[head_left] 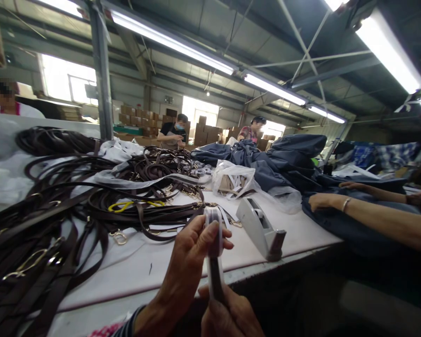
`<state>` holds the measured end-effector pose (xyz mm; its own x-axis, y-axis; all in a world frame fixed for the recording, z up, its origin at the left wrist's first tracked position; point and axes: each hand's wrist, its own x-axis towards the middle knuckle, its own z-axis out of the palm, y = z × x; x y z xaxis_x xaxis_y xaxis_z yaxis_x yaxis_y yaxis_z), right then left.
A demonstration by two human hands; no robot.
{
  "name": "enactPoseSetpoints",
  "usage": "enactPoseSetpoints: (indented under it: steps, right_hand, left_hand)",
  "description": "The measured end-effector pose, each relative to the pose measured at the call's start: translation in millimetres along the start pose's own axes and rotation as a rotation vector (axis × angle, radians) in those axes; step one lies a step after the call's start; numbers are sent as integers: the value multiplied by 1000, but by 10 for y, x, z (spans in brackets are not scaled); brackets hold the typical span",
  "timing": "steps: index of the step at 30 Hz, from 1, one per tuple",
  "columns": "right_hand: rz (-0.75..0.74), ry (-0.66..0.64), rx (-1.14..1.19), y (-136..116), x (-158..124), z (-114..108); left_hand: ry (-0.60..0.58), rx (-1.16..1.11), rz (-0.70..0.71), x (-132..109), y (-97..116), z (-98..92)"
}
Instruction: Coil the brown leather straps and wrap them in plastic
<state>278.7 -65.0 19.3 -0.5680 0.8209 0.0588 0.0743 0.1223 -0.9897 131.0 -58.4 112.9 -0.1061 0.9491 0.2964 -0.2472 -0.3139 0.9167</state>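
Near the table's front edge, my left hand (192,250) pinches the upper end of a dark strap (215,271) with a pale, translucent covering along it. The strap's top looks looped or coiled over my fingers. Lower down, my right hand (231,316) closes around the same strap, with its fingers partly hidden at the bottom of the view. Just right of my left hand stands a grey tape dispenser (260,227). Dark brown straps with gold-coloured metal clips (119,238) lie to the left.
Yellow-handled scissors (121,206) rest among the straps. Behind the dispenser is a clear plastic bag (233,180) of pale strips. Dark blue fabric (284,159) is heaped at right, where a co-worker's hand (323,202) rests on it. Other people stand farther back, near stacked cartons (206,133).
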Motion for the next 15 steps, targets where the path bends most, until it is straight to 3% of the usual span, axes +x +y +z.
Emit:
enactPoseSetpoints:
  steps: [4, 8, 11, 15]
  right_hand:
    - [107, -215, 280, -158, 28, -237]
    - [230, -248, 416, -274, 136, -417]
    - [306, -295, 365, -356, 253, -511]
    - [360, -429, 266, -412, 345, -645]
  left_hand:
    - [-95, 705, 392, -51, -360, -146]
    - [-410, 1224, 775, -132, -475, -353]
    - [-532, 1417, 878, -112, -370, -509]
    - [-621, 1500, 873, -55, -174, -692]
